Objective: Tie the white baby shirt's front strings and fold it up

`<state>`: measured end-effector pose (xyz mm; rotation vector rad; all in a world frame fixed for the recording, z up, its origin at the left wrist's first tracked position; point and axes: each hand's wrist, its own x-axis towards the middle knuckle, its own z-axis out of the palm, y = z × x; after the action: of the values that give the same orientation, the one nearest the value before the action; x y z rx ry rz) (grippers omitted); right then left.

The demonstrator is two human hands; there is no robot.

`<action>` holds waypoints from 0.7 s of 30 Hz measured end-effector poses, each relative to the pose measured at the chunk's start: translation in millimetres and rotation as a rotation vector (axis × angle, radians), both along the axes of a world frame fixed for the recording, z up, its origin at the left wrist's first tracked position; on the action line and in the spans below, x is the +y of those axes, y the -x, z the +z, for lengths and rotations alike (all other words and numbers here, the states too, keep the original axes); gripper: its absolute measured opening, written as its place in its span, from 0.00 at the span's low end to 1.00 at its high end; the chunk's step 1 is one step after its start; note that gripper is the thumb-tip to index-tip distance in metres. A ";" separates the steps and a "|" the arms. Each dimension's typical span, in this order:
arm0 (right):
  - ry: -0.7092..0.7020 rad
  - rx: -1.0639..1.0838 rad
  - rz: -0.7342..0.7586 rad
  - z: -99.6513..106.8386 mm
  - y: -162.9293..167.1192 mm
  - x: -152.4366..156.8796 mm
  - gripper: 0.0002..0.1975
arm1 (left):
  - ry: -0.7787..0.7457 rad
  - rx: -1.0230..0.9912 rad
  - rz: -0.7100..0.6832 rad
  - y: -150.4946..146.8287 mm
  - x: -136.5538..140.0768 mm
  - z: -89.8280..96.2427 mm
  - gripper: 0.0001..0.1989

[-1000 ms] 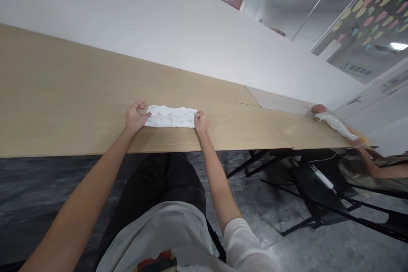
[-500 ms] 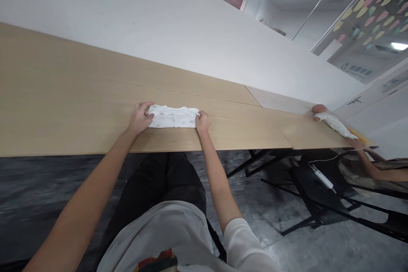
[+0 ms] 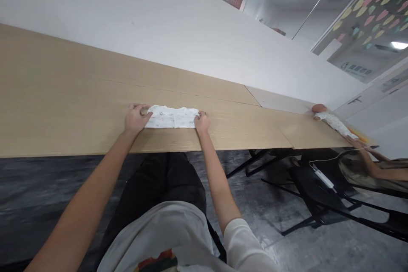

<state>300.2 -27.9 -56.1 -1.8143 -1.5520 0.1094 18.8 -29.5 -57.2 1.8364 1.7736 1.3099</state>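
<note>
A folded white baby garment (image 3: 174, 118) with a small faint print lies flat on the wooden table, a long narrow strip running left to right. At its left end is my left hand (image 3: 136, 119), fingers curled, with the thumb over the edge of the fabric. My right hand (image 3: 202, 122) pinches the opposite end between thumb and bent fingers. Part of each end is hidden under the fingers.
The long wooden table (image 3: 70, 93) runs along a white wall (image 3: 127, 21). Far right, a co-worker's hand (image 3: 352, 139) is at a doll (image 3: 333, 123) in white clothing. Black folding chairs (image 3: 318, 195) stand below, one bearing a white power strip (image 3: 323, 177).
My left hand has shifted slightly to the left, and the garment's left end reaches a little further that way. My right hand has hardly moved.
</note>
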 end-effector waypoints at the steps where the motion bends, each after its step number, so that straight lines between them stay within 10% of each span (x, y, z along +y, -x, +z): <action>1: -0.020 -0.023 0.021 0.3 -0.1 -0.4 0.14 | -0.022 0.009 -0.008 0.2 -0.1 -0.3 0.17; 8: 0.038 -0.172 0.286 -4.1 1.7 0.7 0.13 | -0.005 0.176 -0.250 0.2 7.6 -7.7 0.18; 21: 0.182 -0.211 0.273 2.0 2.4 -2.5 0.18 | 0.186 0.217 -0.039 -1.3 0.1 0.1 0.23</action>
<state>297.8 -30.4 -54.1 -1.7867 -1.9924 0.1986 20.1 -29.4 -57.1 1.9571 1.8831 0.9260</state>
